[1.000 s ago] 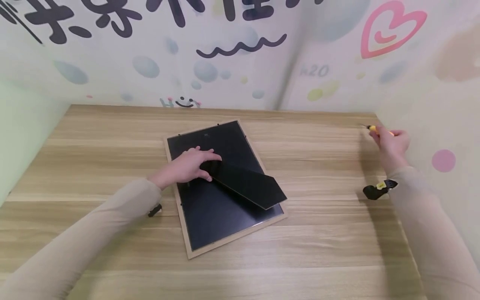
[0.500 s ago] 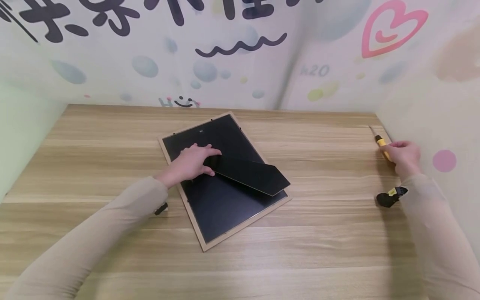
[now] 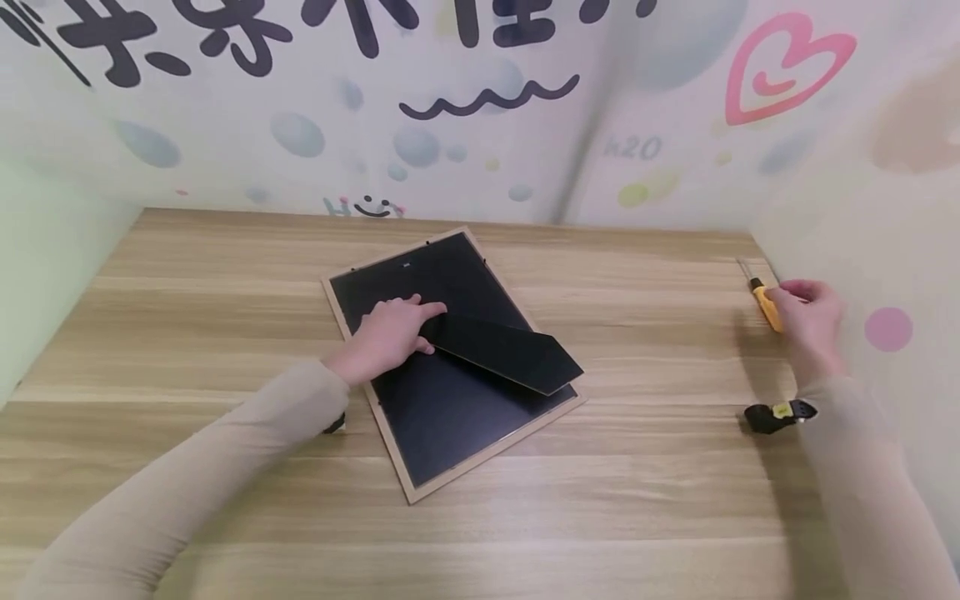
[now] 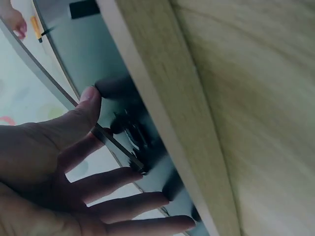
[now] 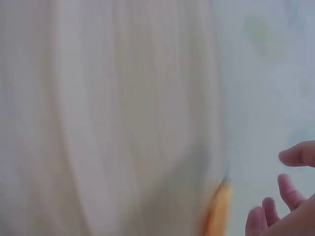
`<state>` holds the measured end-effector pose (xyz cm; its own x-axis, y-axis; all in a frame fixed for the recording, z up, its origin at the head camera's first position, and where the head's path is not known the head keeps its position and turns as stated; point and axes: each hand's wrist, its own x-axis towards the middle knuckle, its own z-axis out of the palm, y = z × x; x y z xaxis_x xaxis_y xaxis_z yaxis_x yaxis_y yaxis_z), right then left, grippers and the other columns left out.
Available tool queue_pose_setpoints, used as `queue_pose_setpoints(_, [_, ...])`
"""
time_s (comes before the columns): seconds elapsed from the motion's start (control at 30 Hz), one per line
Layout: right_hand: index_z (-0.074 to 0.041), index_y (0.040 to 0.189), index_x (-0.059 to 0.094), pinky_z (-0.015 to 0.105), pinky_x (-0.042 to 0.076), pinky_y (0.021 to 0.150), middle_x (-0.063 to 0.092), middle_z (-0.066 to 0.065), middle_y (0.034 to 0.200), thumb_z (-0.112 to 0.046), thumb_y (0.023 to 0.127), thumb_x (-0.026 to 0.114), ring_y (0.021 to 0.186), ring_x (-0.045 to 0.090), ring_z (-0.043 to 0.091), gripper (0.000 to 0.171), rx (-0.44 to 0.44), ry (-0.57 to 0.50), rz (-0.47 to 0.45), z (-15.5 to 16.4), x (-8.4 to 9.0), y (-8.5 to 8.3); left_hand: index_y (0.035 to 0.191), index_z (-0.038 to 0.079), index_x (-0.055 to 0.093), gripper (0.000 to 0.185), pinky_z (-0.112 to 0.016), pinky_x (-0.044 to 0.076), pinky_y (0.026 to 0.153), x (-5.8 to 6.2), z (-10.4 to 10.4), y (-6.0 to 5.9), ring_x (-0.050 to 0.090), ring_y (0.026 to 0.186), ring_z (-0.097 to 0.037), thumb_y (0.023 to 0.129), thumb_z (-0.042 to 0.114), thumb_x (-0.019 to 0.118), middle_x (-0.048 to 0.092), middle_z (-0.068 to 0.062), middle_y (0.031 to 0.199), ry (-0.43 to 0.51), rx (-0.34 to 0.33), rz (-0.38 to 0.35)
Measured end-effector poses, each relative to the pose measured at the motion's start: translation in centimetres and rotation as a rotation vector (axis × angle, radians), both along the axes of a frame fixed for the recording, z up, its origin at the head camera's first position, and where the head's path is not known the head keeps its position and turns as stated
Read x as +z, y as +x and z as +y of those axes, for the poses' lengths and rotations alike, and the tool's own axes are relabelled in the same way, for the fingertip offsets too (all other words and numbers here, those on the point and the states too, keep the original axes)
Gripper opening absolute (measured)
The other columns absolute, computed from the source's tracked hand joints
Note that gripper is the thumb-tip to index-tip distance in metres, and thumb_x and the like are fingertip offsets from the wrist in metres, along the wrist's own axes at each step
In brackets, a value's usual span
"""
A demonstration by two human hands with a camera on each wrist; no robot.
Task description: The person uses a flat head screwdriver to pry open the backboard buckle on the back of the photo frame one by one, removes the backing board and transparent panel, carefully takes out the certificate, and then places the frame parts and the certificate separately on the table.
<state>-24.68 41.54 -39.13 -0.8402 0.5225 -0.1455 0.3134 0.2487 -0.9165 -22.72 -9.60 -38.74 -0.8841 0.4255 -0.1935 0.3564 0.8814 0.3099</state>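
Left hand (image 3: 388,337), fingers wide, touches a black stand (image 3: 502,354); right hand (image 3: 812,323), fingers parted
Frame (image 3: 431,425) lies beneath left fingers; yellow screwdriver (image 3: 767,307) is just beside right fingers

Free tabletop (image 3: 652,467) between frame (image 3: 437,425) and screwdriver (image 3: 767,308), side wall (image 3: 847,217) close beyond, clearance there apparently slim.

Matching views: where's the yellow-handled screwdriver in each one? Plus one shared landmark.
Head: the screwdriver is at the far right, blade pointing toward the back wall.
Left wrist: the screwdriver is small, in the top left corner.
Right wrist: the screwdriver is blurred, at the bottom edge, right of centre.
Landmark: the right hand, in all three views.
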Motion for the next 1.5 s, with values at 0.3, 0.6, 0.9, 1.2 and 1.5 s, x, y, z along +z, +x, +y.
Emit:
queue_pose_setpoints(0.3, [-0.001, 0.116, 0.059, 0.018, 0.045, 0.086, 0.06, 0.004, 0.111, -0.013, 0.096, 0.061, 0.103, 0.054, 0.011, 0.023, 0.661, 0.24, 0.199, -11.9, 0.9, 2.9, 0.142, 0.016, 0.05, 0.059, -0.054, 0.053, 0.076, 0.2, -0.6, 0.4, 0.046, 0.121, -0.05, 0.088, 0.024, 0.072, 0.042, -0.025, 0.143, -0.092, -0.021, 0.062])
queue_pose_setpoints(0.6, [0.003, 0.123, 0.059, 0.048, 0.045, 0.095, 0.058, 0.016, 0.124, -0.008, 0.091, 0.066, 0.114, 0.054, 0.035, 0.034, 1.149, 0.317, 0.245, -21.2, 0.0, 4.1, 0.136, 0.003, 0.053, 0.051, -0.059, 0.032, 0.103, -0.4, -4.4, -1.1, 0.041, 0.123, -0.05, 0.09, 0.017, 0.069, 0.044, -0.031, 0.137, 0.09, -0.06, 0.14])
queue_pose_setpoints(0.9, [-0.009, 0.133, 0.057, 0.047, 0.038, 0.102, 0.053, 0.015, 0.134, -0.023, 0.089, 0.069, 0.123, 0.048, 0.032, 0.048, 1.302, 0.633, 0.221, -27.4, 0.4, 4.7, 0.134, -0.007, 0.049, 0.048, -0.059, 0.033, 0.101, -1.0, -11.5, -3.8, 0.045, 0.118, -0.047, 0.089, 0.001, 0.063, 0.045, -0.032, 0.134, 0.324, 0.115, 0.092])
queue_pose_setpoints(1.2, [-0.012, 0.145, 0.045, 0.051, 0.037, 0.097, 0.043, 0.021, 0.14, -0.02, 0.085, 0.074, 0.123, 0.04, 0.037, 0.067, 1.279, 0.695, 0.145, -31.0, -0.5, 3.6, 0.136, -0.013, 0.041, 0.055, -0.058, 0.036, 0.099, -1.0, -12.5, -4.7, 0.047, 0.114, -0.048, 0.09, 0.005, 0.064, 0.046, -0.035, 0.131, 0.332, 0.146, -0.027])
queue_pose_setpoints(1.5, [0.0, 0.137, 0.052, 0.042, 0.039, 0.101, 0.05, 0.019, 0.131, -0.013, 0.077, 0.077, 0.121, 0.046, 0.033, 0.066, 1.157, 0.572, 0.202, -31.2, -2.3, 3.0, 0.137, -0.012, 0.041, 0.052, -0.057, 0.034, 0.102, -1.3, -12.7, -4.2, 0.044, 0.119, -0.048, 0.092, 0.003, 0.062, 0.043, -0.032, 0.138, 0.372, 0.157, -0.034])
